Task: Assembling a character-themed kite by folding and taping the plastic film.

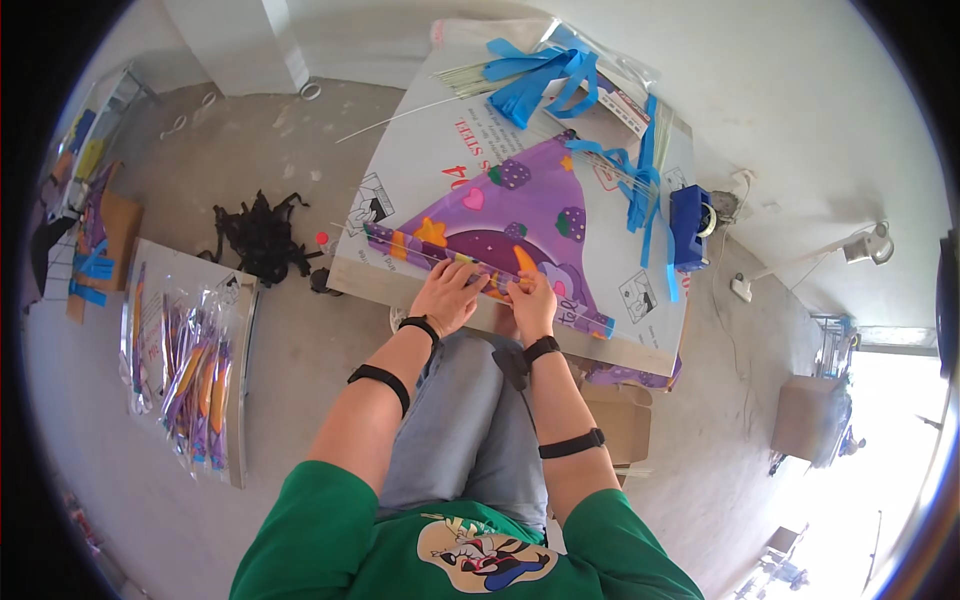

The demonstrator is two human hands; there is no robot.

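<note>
A purple triangular kite (540, 196) with hearts, stars and berry shapes lies on a printed white board, its point toward the far side. Along its near edge runs a narrow rolled or folded strip, with a thin rod partly visible by it. My left hand (452, 297) is closed over this strip, left of its middle, fingers bent across the fabric. Just to the right, my right hand (533, 303) pinches the same edge between thumb and fingers. What lies under the fingertips is hidden.
Blue ribbons (545, 85) and thin rods (470, 77) lie at the board's far end. A blue tape dispenser (688, 228) sits at its right edge. On the left, another board holds clear-wrapped packages (205, 385). A black strappy bundle (262, 238) lies on the floor.
</note>
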